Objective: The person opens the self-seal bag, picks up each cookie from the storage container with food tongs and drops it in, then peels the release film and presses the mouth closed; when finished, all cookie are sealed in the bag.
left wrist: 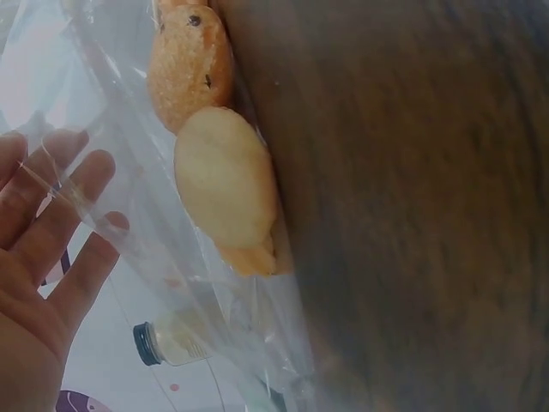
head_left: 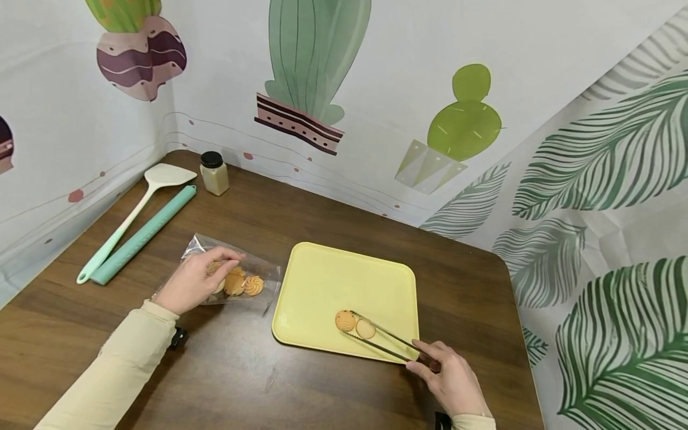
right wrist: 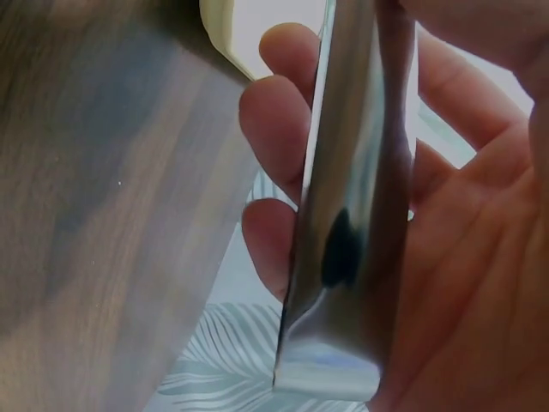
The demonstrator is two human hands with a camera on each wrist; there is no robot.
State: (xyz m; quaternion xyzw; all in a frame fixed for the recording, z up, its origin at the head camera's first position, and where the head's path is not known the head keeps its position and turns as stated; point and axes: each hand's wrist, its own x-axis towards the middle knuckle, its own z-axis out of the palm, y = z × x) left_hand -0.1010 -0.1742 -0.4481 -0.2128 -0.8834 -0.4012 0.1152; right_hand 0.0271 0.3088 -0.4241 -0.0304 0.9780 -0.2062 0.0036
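My right hand point(head_left: 454, 376) grips metal tongs point(head_left: 384, 346) at the right edge of a yellow tray point(head_left: 344, 269). Between the tong tips, over the tray, are a brown cookie point(head_left: 345, 321) and a paler round cookie point(head_left: 365, 328). The right wrist view shows the fingers wrapped about the tongs' shiny handle point(right wrist: 352, 189). My left hand point(head_left: 196, 278) holds the film of a clear plastic bag point(head_left: 271, 275) left of the tray; in the left wrist view film crosses its fingertips point(left wrist: 99, 163). Inside lie several cookies, including a swirled one point(head_left: 254, 285) and a pale oval one point(left wrist: 225, 176).
At the back left, a white-and-mint spatula point(head_left: 129, 221) lies beside a green rod-like tool point(head_left: 147, 236). A small black-lidded jar point(head_left: 214, 173) stands near the wall. The wooden table point(head_left: 226, 376) meets a printed cloth backdrop point(head_left: 387, 89) behind and at the sides.
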